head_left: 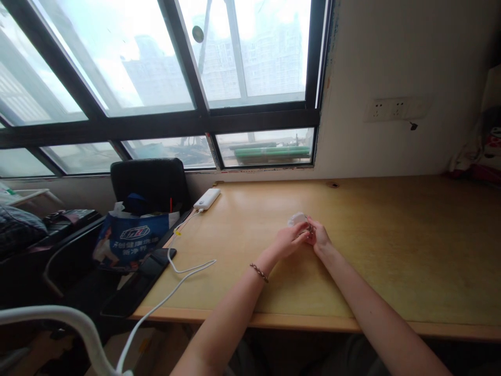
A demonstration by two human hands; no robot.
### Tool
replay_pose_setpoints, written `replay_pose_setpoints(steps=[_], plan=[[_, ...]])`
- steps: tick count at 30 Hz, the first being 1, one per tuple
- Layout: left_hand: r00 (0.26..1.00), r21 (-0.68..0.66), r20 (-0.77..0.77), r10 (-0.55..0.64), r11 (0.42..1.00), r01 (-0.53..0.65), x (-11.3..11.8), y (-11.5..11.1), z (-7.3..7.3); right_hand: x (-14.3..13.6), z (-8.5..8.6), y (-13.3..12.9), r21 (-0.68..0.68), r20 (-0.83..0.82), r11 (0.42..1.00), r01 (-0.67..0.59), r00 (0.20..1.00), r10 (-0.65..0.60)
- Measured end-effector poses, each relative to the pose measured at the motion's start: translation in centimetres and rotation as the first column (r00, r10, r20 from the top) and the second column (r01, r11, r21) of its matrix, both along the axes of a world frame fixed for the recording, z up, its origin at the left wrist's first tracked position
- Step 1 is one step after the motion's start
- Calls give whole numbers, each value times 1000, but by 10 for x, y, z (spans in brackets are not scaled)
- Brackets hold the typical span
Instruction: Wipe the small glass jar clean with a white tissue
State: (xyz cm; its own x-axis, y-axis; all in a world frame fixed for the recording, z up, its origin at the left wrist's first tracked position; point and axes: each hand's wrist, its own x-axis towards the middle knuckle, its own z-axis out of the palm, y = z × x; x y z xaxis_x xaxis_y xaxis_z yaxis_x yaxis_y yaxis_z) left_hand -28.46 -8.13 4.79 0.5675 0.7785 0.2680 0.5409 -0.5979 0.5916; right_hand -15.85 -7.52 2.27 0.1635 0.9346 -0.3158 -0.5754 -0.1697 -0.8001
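Note:
Over the middle of the wooden table (250, 209), my left hand (288, 241) and my right hand (320, 237) come together. A small whitish, partly see-through piece (297, 219) sticks out beyond my fingers; its kind is too small to make out. Small dark and shiny bits (310, 228) show between the fingertips, also unclear. Both hands are closed around this spot, and my fingers hide much of what is held. A beaded bracelet (259, 272) circles my left wrist.
A white power bank (207, 199) with a white cable (191, 270) lies at the table's left edge. Further left are a dark flat panel (143, 279), a blue printed bag (133, 237) and a black chair (151, 180). Windows and a wall with sockets (389, 109) stand behind.

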Motion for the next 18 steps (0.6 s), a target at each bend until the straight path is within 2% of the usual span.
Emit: replay_pose_setpoints(steps=[2,6,13,15,18], plan=[[999,0,10,-31,1000,31,1,2,-1,1,-1,1,-22,-2,999,30,1000,-30],[999,24,-44,-16,1000,17,0,4,0,3,0,2,-36,-14,999,-8,1000,7],[949,195,-250,192,970,-145,-8,4,2,3,1,2,-53,1,998,-20,1000,20],[953,238,-227,200,960,-145,-10,4,2,4,1,3,-56,-27,997,-47,999,46],[990,308,-90,112,948,-80,-10,6,1,5,4,2,-43,-126,994,-100,988,94]])
